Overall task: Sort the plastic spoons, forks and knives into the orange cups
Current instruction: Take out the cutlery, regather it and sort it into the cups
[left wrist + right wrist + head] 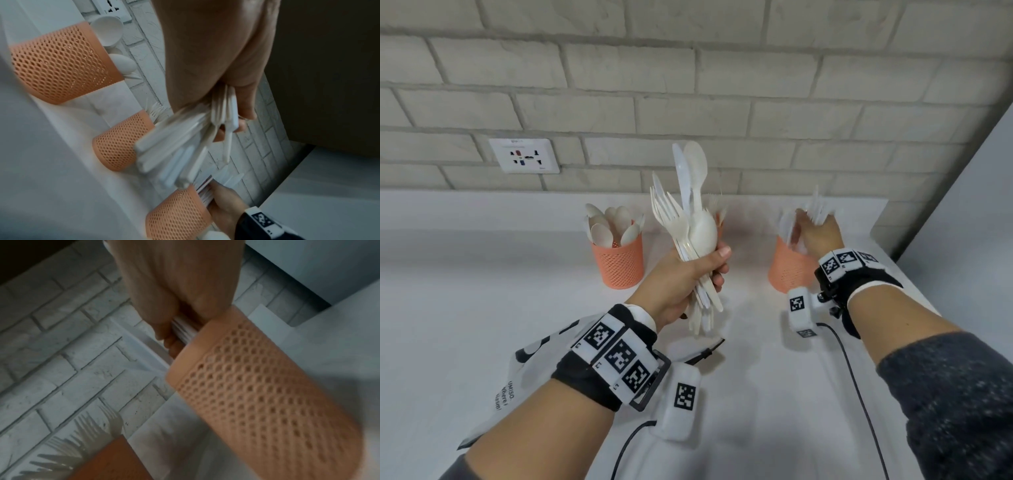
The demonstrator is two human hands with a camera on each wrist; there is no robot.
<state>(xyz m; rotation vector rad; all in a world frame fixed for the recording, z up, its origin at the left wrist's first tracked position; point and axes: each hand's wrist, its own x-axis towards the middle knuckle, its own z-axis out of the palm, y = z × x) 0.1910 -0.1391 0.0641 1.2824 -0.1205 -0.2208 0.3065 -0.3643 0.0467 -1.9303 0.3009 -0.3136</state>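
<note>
— What is the left hand (681, 277) doing?
— It is gripping a mixed bundle of cutlery (688, 219) upright above the white table (482, 291), its fingers (717, 270) curling tight round the handles. Forks, spoons and a knife are fanning out of the top.

— And the right hand (816, 233)?
— It is reaching into the right cup (789, 270), fingers closing round a blurred cluster of knives (816, 205) standing in it.

— Where are the other cups sitting?
— The left cup (619, 262) is standing near the brick wall (688, 85), holding spoons (613, 222). The middle cup (121, 142) is showing forks (156, 110) at its rim; from the head view the bundle is mostly hiding it.
</note>
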